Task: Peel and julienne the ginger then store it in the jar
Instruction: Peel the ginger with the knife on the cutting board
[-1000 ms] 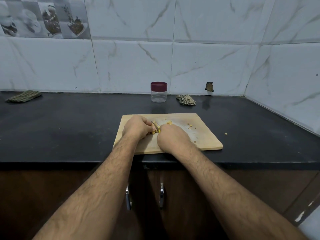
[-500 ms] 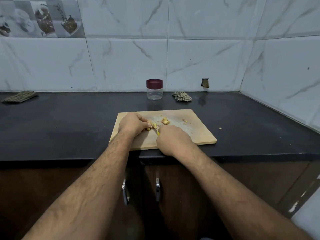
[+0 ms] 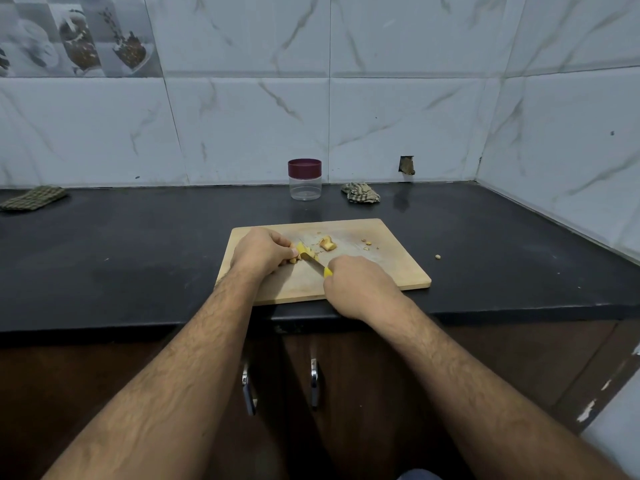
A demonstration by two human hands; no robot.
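On the wooden cutting board (image 3: 388, 268), my left hand (image 3: 261, 252) pinches a yellow piece of ginger (image 3: 304, 251) against the wood. My right hand (image 3: 360, 285) grips a knife (image 3: 317, 265) by its yellow handle, and the blade runs up to the held ginger. Another ginger chunk (image 3: 327, 244) lies just beyond the blade. Small scraps (image 3: 367, 242) dot the board's right side. A clear jar (image 3: 304, 180) with a maroon lid stands shut by the wall, behind the board.
A crumpled checked cloth (image 3: 360, 192) lies right of the jar, and a folded cloth (image 3: 33, 198) sits far left on the black counter (image 3: 138, 251). One ginger scrap (image 3: 438, 257) rests off the board. Tiled walls close in behind and at right. Cabinet handles (image 3: 313, 379) hang below.
My right hand has drawn back toward the board's front edge, showing the blade and yellow handle. The left hand still holds the ginger. The camera view shifted slightly.
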